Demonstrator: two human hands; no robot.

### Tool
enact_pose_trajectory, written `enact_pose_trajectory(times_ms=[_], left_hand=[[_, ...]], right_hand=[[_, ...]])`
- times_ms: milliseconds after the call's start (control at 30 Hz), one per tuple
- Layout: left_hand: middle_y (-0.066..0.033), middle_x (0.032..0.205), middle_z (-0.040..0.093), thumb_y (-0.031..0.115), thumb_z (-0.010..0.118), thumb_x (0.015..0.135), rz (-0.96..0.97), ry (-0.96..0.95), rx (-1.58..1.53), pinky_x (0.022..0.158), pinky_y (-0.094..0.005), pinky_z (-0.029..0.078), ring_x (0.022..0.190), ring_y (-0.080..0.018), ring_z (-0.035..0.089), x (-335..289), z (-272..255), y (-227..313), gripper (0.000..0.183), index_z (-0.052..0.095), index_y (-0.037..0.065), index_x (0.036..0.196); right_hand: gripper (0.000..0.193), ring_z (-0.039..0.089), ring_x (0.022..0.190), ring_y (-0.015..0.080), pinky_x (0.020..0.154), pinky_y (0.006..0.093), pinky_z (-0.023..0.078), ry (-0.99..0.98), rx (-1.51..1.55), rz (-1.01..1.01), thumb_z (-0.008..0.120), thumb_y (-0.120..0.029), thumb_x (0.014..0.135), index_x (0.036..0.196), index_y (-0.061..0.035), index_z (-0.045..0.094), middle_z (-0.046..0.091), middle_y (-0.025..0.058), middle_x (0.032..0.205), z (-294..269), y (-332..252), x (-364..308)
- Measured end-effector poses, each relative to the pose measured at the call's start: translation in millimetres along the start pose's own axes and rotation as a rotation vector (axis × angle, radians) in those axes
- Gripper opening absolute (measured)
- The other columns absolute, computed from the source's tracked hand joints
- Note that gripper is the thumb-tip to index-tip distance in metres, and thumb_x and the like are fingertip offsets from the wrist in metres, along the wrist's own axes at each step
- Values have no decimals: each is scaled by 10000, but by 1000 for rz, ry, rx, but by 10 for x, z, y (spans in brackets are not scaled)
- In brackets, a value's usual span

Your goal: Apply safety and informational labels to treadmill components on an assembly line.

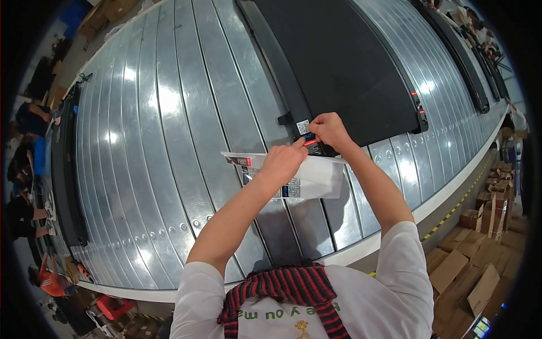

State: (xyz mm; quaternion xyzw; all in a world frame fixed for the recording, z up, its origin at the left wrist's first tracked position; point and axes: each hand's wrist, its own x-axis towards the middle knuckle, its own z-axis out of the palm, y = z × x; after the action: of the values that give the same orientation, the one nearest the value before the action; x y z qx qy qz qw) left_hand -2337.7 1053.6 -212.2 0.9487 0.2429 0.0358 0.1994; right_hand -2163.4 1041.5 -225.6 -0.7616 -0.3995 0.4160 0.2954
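Note:
My left hand [285, 162] is closed over a white sheet of stickers [324, 179], its index finger reaching onto the corner of a black framed panel [350, 68]. That sheet hangs a little above the metal table, bearing small dark, blue and red labels. Beside the index finger, my right hand [332, 131] pinches at the panel's frame; what its fingertips hold is too small to make out. A square code label [303, 127] sits on the frame just left of the right fingertips. Below it is a red and black label [312, 146], partly hidden by my fingers.
The slatted metal table [186, 113] has a pale edge [361, 255] close to my body. A long black bar-like item [65, 181] lies at the far left, another [451, 53] at the right. Cardboard boxes [466, 260] pile up beyond the right edge. People work along the left side.

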Motion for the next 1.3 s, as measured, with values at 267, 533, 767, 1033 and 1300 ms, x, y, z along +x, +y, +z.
enact_pose_trajectory(times_ms=[267,533,767,1033,1300], left_hand=[[-129,843,569,93,456,752,51,-116,34,601,-414,456,710,-328,572,-554,-23,69,80,510,37,772],[-80,751,593,85,512,713,-128,-99,-108,577,-388,457,708,-294,578,-2198,-554,492,191,531,125,899],[-69,820,607,113,577,721,-483,104,-461,612,-338,468,748,-272,585,-3260,-594,1137,213,554,151,929],[-77,711,568,219,557,772,-456,301,-382,511,-389,427,638,-301,553,-3830,-239,1437,174,528,186,940],[-102,795,596,95,568,733,-600,336,-529,625,-355,466,711,-303,575,-4522,-170,1742,288,537,151,1014]], right_hand=[[151,572,805,253,685,368,446,290,-658,-313,631,-171,662,728,-46,579,597,82,727,98,-170,-187],[102,537,820,218,734,334,387,339,-801,-968,494,-46,672,769,-58,525,564,74,776,304,265,-453],[167,535,867,269,772,368,393,303,-940,-770,494,-71,699,854,-17,526,566,148,861,594,69,-454],[550,344,1183,298,958,375,296,197,-1008,-589,560,-182,775,1231,23,330,376,161,1267,529,292,-413],[341,526,936,318,754,420,431,115,-1008,-703,587,-145,674,973,-19,484,532,162,997,819,283,-589]])
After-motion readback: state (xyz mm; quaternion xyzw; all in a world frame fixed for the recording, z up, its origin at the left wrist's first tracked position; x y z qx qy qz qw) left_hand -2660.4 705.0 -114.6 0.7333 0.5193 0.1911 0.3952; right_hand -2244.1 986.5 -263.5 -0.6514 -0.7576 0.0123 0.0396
